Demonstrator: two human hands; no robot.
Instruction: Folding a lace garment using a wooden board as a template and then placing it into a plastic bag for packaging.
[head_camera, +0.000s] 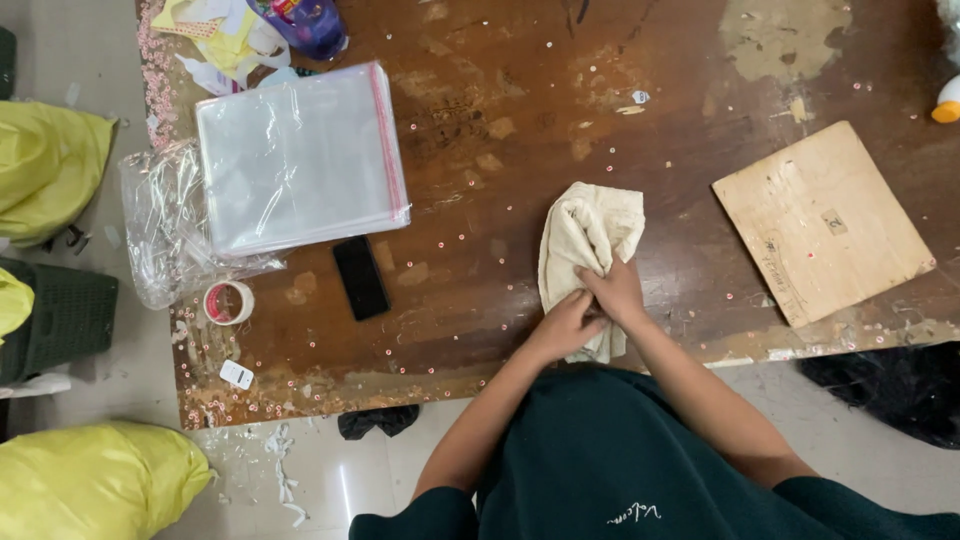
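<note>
A cream cloth (585, 240) lies bunched on the worn brown table (520, 130), near its front edge. My left hand (567, 327) grips the cloth's lower part, fingers curled into the fabric. My right hand (615, 292) crosses just above it and pinches a fold near the cloth's middle. Both hands touch each other over the cloth. The cloth's lower end is partly hidden under my hands.
A stack of clear plastic bags (300, 160) lies at the left, with a black phone (360, 277) and a tape roll (228, 302) below it. A wooden board (820, 220) sits at the right. Yellow sacks (95, 485) and a dark basket (65, 315) stand on the floor.
</note>
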